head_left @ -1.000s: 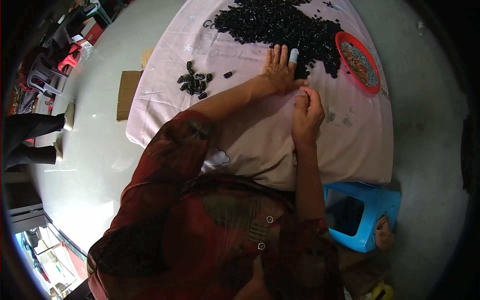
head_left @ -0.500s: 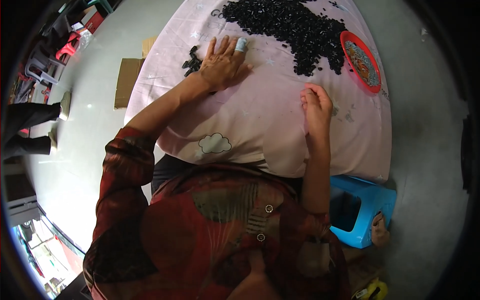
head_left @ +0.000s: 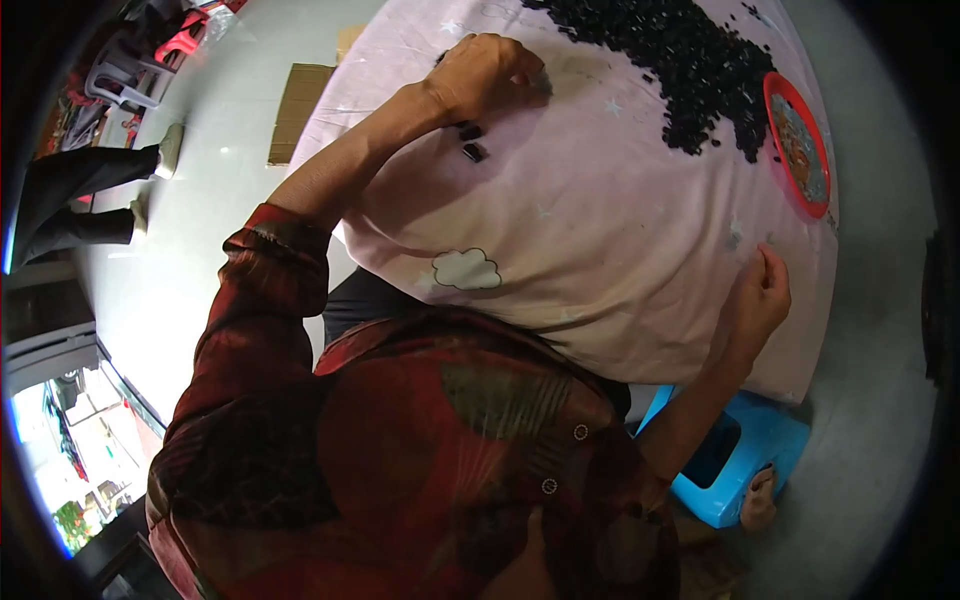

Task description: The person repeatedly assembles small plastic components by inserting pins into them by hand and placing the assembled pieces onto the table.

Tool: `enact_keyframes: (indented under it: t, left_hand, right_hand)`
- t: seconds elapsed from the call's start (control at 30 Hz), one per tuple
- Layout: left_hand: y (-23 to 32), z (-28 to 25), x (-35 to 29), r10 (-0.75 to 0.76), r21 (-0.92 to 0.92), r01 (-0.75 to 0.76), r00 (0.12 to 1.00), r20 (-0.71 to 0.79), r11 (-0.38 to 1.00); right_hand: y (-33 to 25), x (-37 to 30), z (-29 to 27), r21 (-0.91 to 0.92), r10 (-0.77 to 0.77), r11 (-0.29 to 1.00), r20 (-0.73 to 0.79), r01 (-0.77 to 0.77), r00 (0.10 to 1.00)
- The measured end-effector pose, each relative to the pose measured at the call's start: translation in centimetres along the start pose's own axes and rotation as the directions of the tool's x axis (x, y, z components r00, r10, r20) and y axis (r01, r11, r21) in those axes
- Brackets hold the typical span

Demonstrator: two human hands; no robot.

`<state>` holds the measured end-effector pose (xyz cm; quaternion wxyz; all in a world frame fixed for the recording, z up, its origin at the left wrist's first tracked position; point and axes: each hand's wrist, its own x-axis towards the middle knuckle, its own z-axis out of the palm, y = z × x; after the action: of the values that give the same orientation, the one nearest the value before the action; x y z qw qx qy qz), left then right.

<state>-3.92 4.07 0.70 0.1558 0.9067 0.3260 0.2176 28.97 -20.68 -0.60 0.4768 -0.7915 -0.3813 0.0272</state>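
Over the far left part of the pink cloth (head_left: 600,210) is my left hand (head_left: 487,75), its fingers curled downward and a pale wrapping on one fingertip. What lies inside that curl is hidden from above. A few small black pieces (head_left: 473,150) lie beside its wrist, and a dark bit shows past the knuckles. My right hand (head_left: 762,300) is near the right edge of the cloth, fingers bent together, and I cannot make out anything in them. A big heap of small black pieces (head_left: 690,70) spreads across the far side.
A red round tray (head_left: 822,208) with small silvery and orange-brown bits stands at the right edge. Below the cloth is a blue plastic stool (head_left: 765,440). At left are cardboard (head_left: 300,110), a grey chair (head_left: 125,80) and another person's legs (head_left: 90,180).
My left hand has gone from lying flat with spread fingers to curled, and shifted slightly farther off. My right hand has moved rightward and nearer to me. The view has shifted.
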Motion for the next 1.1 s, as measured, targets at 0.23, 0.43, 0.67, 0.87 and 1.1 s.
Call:
enact_keyframes:
  t: [0.23, 0.43, 0.67, 0.87, 1.1]
  left_hand:
    - [-1.4, 0.4, -0.8, -0.055, -0.025, 0.054, 0.997, -0.049, 0.998]
    - [-1.8, -0.3, -1.8, -0.080, -0.054, 0.069, 0.971, -0.224, 0.996]
    - [6.7, 0.7, 0.4, -0.153, -0.893, 0.388, 0.920, 0.361, 0.229]
    - [6.6, 3.1, 1.1, 0.073, -0.784, 0.543, 0.833, 0.549, -0.301]
    - [6.5, 3.6, 0.0, 0.030, -0.782, 0.517, 0.840, 0.542, -0.348]
  right_hand:
    - [0.9, 1.3, -2.7, -0.332, -0.144, 0.934, -0.006, 0.134, 0.990]
    - [-3.1, 1.9, -1.3, -0.349, -0.138, 0.915, 0.203, 0.204, 0.969]
    - [-5.0, 0.3, 1.3, -0.374, -0.298, 0.835, 0.307, 0.402, 0.904]
    - [-4.3, 1.3, 1.2, -0.379, -0.343, 0.824, 0.257, 0.420, 0.904]
    - [-3.8, 1.9, 1.1, -0.416, -0.235, 0.845, 0.273, 0.335, 0.933]
